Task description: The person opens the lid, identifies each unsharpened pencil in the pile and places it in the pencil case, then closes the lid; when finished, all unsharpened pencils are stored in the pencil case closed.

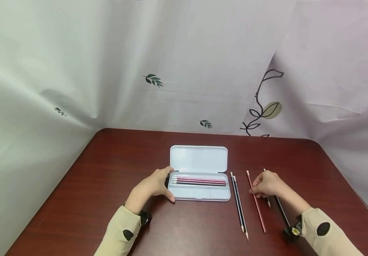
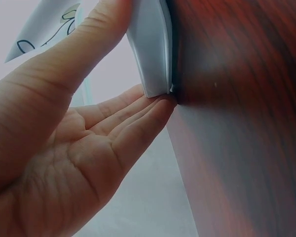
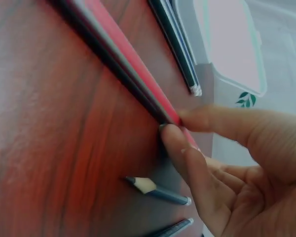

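A white pencil case (image 1: 188, 195) lies with its lid (image 1: 198, 159) folded back; several red and dark pencils (image 1: 200, 182) lie in its rear compartment. My left hand (image 1: 153, 184) grips the case's left end, thumb at the near corner and fingers toward the hinge side. In the left wrist view, thumb and fingertips span the end of the case (image 2: 150, 49). To the right, my right hand (image 1: 268, 183) pinches a red pencil (image 1: 259, 211) between thumb and fingers. The right wrist view shows the grip near the eraser end of this red pencil (image 3: 133, 57), close over the table.
Two dark pencils (image 1: 239, 202) lie side by side between the case and the red pencil. Another dark pencil (image 1: 268, 201) is partly hidden by my right hand, and a dark rod (image 1: 281, 210) shows beside my forearm. Patterned white cloth (image 1: 184, 71) hangs behind the brown table (image 1: 123, 153).
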Demonstrator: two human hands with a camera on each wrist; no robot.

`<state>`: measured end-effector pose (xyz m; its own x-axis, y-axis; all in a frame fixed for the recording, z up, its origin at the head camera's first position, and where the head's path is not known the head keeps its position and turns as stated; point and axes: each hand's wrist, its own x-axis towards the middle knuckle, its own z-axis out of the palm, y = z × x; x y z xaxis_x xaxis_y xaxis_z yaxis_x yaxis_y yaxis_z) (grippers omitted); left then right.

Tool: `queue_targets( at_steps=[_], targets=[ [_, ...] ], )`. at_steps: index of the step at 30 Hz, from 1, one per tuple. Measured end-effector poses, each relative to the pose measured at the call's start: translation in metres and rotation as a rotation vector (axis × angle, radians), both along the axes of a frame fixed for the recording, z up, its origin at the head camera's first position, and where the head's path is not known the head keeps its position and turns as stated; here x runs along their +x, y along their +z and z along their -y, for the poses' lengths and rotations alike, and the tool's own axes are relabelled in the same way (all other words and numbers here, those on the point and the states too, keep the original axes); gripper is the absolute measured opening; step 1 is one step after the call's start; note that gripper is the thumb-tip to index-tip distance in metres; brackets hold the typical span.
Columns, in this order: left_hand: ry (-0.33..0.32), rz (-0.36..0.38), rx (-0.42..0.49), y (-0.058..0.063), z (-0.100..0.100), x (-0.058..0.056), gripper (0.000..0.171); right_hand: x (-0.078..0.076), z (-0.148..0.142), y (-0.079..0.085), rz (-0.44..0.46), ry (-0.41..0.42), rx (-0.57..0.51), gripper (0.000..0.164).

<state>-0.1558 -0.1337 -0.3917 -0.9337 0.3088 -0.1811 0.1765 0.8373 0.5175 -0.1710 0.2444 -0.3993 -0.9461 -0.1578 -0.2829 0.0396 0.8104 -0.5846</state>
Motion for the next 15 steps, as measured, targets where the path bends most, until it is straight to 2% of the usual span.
queue_targets(
  at_steps=[3,6,10,15],
  targets=[
    [0.007,-0.001,-0.001,0.0,0.0,0.0,0.09,-0.003,0.005,0.005,0.052,0.035,-0.019,0.01],
    [0.009,-0.009,-0.004,0.001,0.0,0.001,0.09,-0.005,0.011,0.013,0.057,0.075,-0.022,0.01],
    [0.009,-0.007,-0.004,0.001,-0.001,0.001,0.091,-0.012,0.018,0.024,0.014,0.104,-0.021,0.014],
    [0.006,-0.006,-0.003,0.002,-0.001,0.001,0.09,-0.024,0.026,0.032,-0.062,0.163,-0.115,0.017]
  ],
)
